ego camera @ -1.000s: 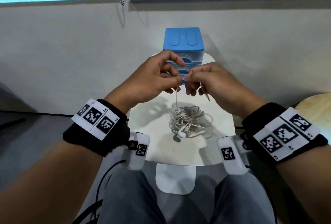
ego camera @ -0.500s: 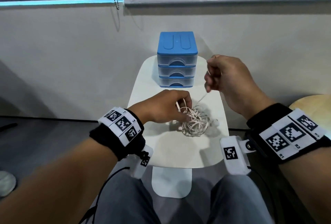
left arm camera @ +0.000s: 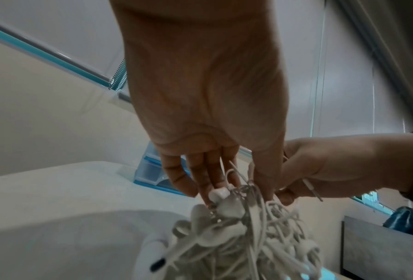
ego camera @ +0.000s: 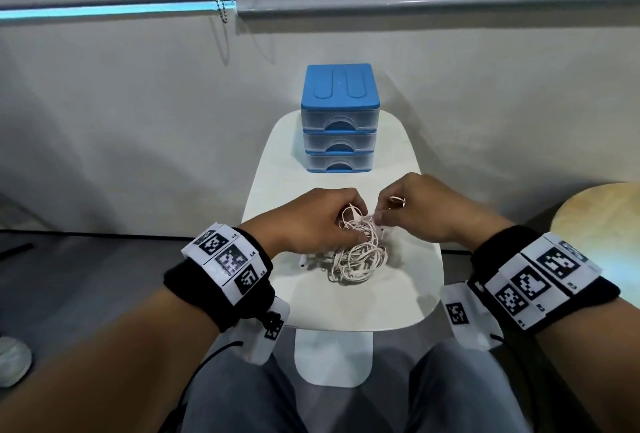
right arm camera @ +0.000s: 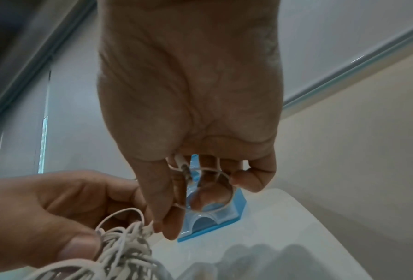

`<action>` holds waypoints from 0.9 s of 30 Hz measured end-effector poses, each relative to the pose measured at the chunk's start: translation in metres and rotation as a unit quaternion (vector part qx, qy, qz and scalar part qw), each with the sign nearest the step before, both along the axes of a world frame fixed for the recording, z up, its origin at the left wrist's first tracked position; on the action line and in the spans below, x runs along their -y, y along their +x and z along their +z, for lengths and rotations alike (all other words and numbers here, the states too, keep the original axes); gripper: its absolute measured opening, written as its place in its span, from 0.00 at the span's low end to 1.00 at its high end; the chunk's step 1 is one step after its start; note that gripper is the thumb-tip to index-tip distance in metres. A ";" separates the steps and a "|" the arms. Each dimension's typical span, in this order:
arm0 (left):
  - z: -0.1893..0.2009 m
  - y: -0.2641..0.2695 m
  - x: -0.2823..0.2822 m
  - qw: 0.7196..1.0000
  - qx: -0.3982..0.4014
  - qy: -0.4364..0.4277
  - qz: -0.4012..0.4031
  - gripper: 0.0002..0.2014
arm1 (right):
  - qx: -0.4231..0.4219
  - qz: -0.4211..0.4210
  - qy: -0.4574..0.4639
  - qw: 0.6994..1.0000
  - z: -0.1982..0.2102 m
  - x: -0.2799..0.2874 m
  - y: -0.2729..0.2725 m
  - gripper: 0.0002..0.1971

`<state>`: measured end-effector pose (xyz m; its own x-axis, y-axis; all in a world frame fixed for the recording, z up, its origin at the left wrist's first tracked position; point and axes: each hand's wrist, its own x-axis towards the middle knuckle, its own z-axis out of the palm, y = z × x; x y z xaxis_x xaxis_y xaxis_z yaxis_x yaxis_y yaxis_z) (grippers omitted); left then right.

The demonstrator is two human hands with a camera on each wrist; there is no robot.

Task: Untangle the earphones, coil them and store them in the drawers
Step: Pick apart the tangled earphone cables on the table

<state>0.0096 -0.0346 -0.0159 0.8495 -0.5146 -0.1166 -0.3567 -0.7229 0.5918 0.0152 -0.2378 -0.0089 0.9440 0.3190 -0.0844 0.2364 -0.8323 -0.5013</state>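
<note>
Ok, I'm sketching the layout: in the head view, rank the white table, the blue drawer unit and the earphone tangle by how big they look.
1. White table, clearly largest.
2. Blue drawer unit.
3. Earphone tangle, partly hidden by both hands, so only what shows counts.

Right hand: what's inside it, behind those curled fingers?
Inside the right hand, a small cable loop and the jack plug show; its fingertips pinch a strand from the earphone tangle. Where the loop joins the tangle is hidden.

Glossy plastic drawers (ego camera: 339, 122), smooth matt table (ego camera: 408, 297), seemingly rubbery earphones (ego camera: 356, 256).
</note>
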 end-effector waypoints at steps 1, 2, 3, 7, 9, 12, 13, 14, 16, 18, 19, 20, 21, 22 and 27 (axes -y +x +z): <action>-0.001 -0.001 0.000 1.000 0.001 -0.009 0.003 0.16 | 0.000 0.004 0.004 1.000 -0.001 0.001 0.000 0.05; -0.001 -0.002 0.000 1.000 0.007 -0.018 0.007 0.17 | 0.003 0.010 0.009 1.000 -0.001 0.002 0.001 0.05; -0.001 -0.002 0.000 1.000 0.010 -0.023 0.011 0.17 | 0.006 0.013 0.012 1.000 -0.001 0.003 0.001 0.05; 0.005 -0.001 -0.002 0.999 -0.038 -0.018 -0.008 0.19 | 0.017 0.020 0.035 0.999 0.005 0.004 0.003 0.03; 0.006 -0.001 -0.003 0.998 -0.053 -0.009 -0.014 0.20 | 0.022 0.027 0.043 0.998 0.006 0.004 0.003 0.05; 0.006 -0.001 -0.003 0.998 -0.061 -0.026 0.005 0.19 | 0.031 0.044 0.047 0.997 0.006 0.000 0.002 0.08; 0.006 -0.001 -0.002 0.997 -0.070 -0.037 0.008 0.18 | 0.030 0.052 0.046 0.997 0.006 -0.001 0.002 0.09; 0.006 -0.002 -0.001 0.995 -0.080 -0.051 0.008 0.18 | 0.031 0.061 0.044 0.997 0.006 -0.002 0.001 0.09; 0.006 -0.003 0.001 0.991 -0.106 -0.080 0.014 0.16 | 0.040 0.074 0.031 0.996 0.005 -0.007 -0.001 0.09; 0.007 -0.004 0.001 0.984 -0.137 -0.108 0.029 0.14 | 0.051 0.081 0.010 0.995 0.003 -0.011 -0.003 0.07; 0.007 -0.004 0.001 0.980 -0.155 -0.122 0.040 0.13 | 0.047 0.083 0.001 0.995 0.002 -0.012 -0.003 0.07; 0.008 -0.004 0.000 0.974 -0.173 -0.134 0.055 0.13 | 0.039 0.084 -0.004 0.996 0.001 -0.012 -0.004 0.07; 0.008 -0.003 -0.001 0.970 -0.184 -0.141 0.070 0.13 | 0.025 0.084 -0.002 0.996 0.000 -0.012 -0.004 0.08; 0.009 -0.002 -0.001 0.968 -0.189 -0.144 0.085 0.14 | 0.012 0.082 0.004 0.997 -0.001 -0.011 -0.004 0.07; 0.014 -0.007 -0.001 0.960 -0.236 -0.132 0.071 0.18 | -0.024 0.099 -0.003 0.995 -0.007 -0.009 -0.013 0.04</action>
